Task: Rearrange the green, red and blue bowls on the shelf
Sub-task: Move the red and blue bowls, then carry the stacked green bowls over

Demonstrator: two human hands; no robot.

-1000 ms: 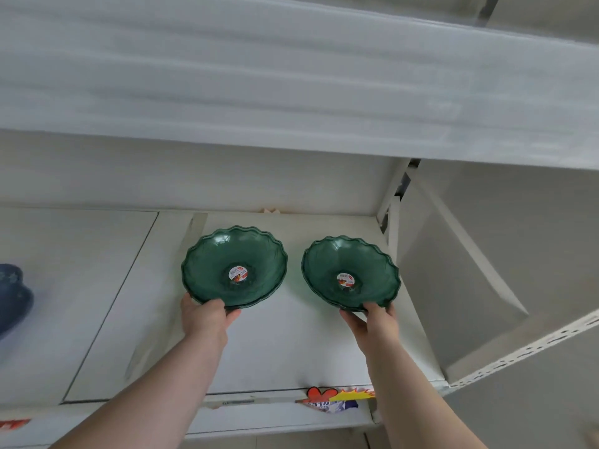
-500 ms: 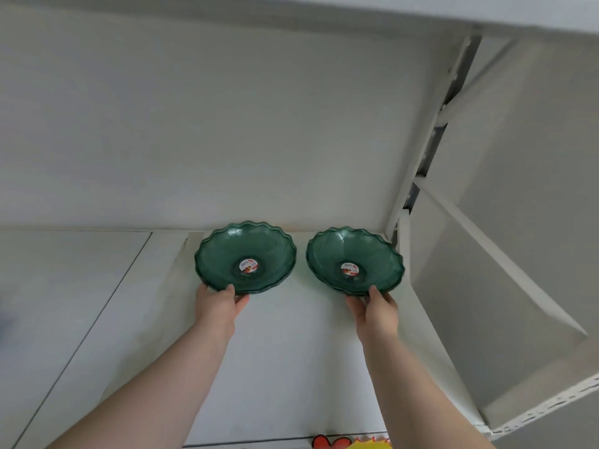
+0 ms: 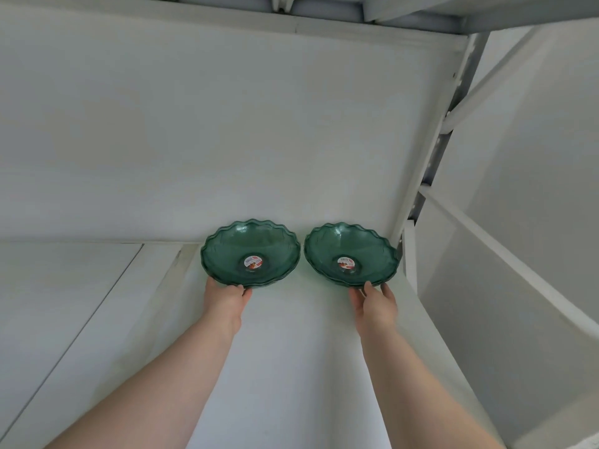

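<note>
Two green bowls (image 3: 249, 252) (image 3: 351, 256) sit side by side at the back of the white shelf (image 3: 291, 351), each looking like a small stack; they seem to be stiff, smooth, breakable glass, best taken by the scalloped near rim. The left hand (image 3: 225, 299) pinches its bowl's near rim, while the right hand (image 3: 376, 301) rests loosely spread fingers against its own (a firm grip isn't evident). The back wall (image 3: 227, 140) and right upright (image 3: 421, 176) hem them in, so free room lies leftward and toward the person

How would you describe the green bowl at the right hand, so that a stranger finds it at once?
Look at the white shelf, at its back right corner beside the grey upright post. Two scalloped green bowls stand there side by side; it is the right bowl, nearest the post, with the right hand at its front rim.
</note>
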